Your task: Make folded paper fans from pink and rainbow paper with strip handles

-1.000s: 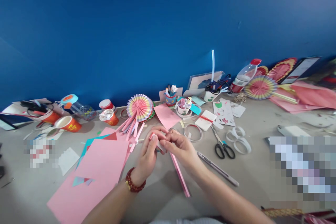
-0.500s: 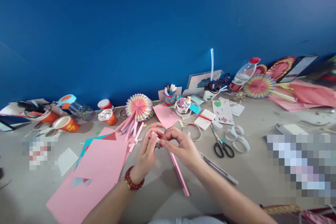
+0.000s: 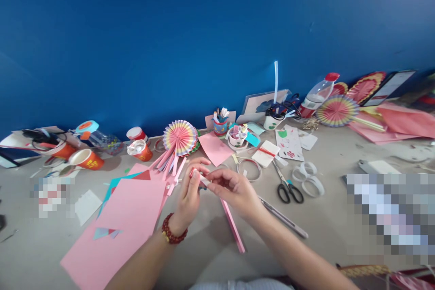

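Between my hands is a small white strip (image 3: pixel 205 181) with a reddish end; its exact kind is too small to make out. My left hand (image 3: pixel 190 195) is closed, pinching the reddish end between thumb and fingers. With thumb and forefinger together, my right hand (image 3: pixel 236 190) grips the strip's other end. A long folded pink paper strip (image 3: pixel 234 229) lies on the table below my right hand. Left of my hands are large pink paper sheets (image 3: pixel 136 204), overlapping blue and red paper. Behind them stands a pleated paper rosette (image 3: pixel 179 138) with pink strips in front of it.
Scissors (image 3: pixel 288 190), a utility knife (image 3: pixel 285 219) and white tape rings (image 3: pixel 311 183) lie to the right. Orange paper cups (image 3: pixel 86 159) stand at the left, a red-capped bottle (image 3: pixel 317 95) at the back right. A blue wall (image 3: pixel 204 45) rises behind the table.
My hands have tilted and drawn slightly apart, so more of the white strip shows between them. The things on the table lie as before.
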Action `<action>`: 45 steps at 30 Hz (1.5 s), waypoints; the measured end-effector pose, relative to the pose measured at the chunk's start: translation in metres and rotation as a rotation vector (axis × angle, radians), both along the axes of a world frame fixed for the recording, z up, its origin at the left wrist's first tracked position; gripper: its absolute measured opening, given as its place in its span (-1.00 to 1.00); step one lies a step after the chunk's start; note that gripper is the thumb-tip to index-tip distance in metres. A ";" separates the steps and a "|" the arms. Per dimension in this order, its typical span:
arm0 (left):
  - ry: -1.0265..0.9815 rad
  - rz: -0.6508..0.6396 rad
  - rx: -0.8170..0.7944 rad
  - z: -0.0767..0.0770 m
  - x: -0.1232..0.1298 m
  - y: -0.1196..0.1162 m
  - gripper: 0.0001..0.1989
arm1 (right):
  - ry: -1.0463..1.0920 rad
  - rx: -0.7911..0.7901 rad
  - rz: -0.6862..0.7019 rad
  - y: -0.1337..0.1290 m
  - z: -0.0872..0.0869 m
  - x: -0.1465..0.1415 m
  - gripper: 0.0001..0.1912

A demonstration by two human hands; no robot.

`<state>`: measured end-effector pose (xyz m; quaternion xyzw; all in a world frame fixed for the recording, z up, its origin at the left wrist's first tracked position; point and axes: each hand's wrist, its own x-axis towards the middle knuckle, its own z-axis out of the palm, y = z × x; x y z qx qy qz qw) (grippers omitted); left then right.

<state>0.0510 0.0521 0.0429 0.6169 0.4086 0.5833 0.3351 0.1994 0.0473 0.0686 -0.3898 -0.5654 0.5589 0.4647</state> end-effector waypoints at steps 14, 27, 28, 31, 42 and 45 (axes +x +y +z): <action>-0.447 -0.240 -0.231 0.014 0.008 -0.003 -0.65 | 0.286 -0.210 0.013 -0.001 -0.006 -0.003 -0.54; -0.273 -0.191 -0.109 0.007 0.004 -0.004 -0.67 | 0.052 0.016 -0.062 0.002 -0.005 -0.006 -0.63; -0.251 -0.180 -0.095 0.006 0.003 -0.005 -0.67 | 0.040 0.026 -0.055 0.003 -0.005 -0.006 -0.63; -0.199 -0.179 -0.063 0.005 0.001 -0.005 -0.68 | 0.042 0.025 -0.018 0.004 -0.004 -0.006 -0.61; -0.111 -0.287 -0.030 0.007 -0.002 -0.005 -0.67 | 0.001 0.028 0.090 0.014 -0.013 0.004 -0.57; -0.136 -0.294 -0.041 0.010 -0.003 -0.006 -0.65 | -0.040 0.061 0.093 0.013 -0.014 0.003 -0.58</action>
